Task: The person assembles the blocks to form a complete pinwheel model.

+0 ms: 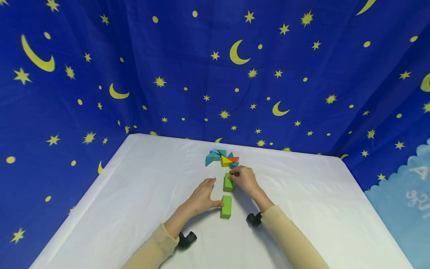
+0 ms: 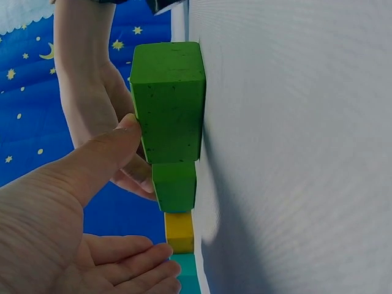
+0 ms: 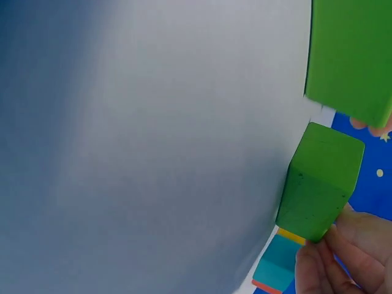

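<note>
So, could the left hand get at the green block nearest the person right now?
Most likely yes: the left hand has its thumb right beside that nearest green block, and nothing visible stands between them.

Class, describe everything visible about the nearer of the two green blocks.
The nearer green block is oblong and flat-faced, apparently painted wood, with small dark specks. It lies on the white table, roughly in line with but apart from the other green block. The left hand touches its left edge with the thumb.
</note>
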Available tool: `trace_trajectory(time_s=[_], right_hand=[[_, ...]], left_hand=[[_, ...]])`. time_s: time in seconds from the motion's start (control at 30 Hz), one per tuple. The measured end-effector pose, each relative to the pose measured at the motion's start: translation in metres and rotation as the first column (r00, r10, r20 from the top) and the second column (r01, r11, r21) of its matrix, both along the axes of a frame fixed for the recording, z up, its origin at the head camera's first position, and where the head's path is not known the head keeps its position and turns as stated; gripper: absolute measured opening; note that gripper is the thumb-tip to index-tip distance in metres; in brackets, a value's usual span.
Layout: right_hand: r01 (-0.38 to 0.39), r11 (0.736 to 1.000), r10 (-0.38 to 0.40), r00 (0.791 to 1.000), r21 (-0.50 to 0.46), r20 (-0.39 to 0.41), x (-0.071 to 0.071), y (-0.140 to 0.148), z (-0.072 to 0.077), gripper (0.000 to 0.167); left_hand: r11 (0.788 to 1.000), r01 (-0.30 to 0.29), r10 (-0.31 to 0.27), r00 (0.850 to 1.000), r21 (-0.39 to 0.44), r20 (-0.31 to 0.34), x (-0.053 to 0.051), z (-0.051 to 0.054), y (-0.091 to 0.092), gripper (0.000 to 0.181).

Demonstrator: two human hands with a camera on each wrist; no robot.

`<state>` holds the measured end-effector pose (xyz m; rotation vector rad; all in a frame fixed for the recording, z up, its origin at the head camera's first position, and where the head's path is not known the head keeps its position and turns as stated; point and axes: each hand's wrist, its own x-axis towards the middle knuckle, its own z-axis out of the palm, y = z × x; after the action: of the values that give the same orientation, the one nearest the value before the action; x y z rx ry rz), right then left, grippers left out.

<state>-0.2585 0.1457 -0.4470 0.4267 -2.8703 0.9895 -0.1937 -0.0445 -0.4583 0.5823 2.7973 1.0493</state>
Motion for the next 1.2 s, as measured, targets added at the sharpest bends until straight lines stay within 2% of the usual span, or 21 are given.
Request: trace_trajectory(time_s=[0.33, 0.97, 1.2], right_hand=[[-0.019, 1.0, 0.019, 1.0, -0.008, 0.008, 0.017, -0.001, 0.001, 0.015], [-0.033, 0.999, 0.033, 0.999, -0.026, -0.012, 0.028, -0.002, 0.0, 0.014], [-0.041, 0.999, 0.041, 0.999, -0.034, -0.016, 0.031, -0.002, 0.0, 0.012]], left_hand=[[1.0, 0.001, -0.001, 1.0, -0.005, 0.006, -0.001, -0.001, 0.001, 0.092], [1.0, -0.007, 0.007, 1.0, -0.019, 0.013, -0.001, 0.0, 0.003, 0.093], [1.0, 0.007, -0.006, 0.999, -0.028, 0.038, 0.0, 0.002, 0.002, 0.094]])
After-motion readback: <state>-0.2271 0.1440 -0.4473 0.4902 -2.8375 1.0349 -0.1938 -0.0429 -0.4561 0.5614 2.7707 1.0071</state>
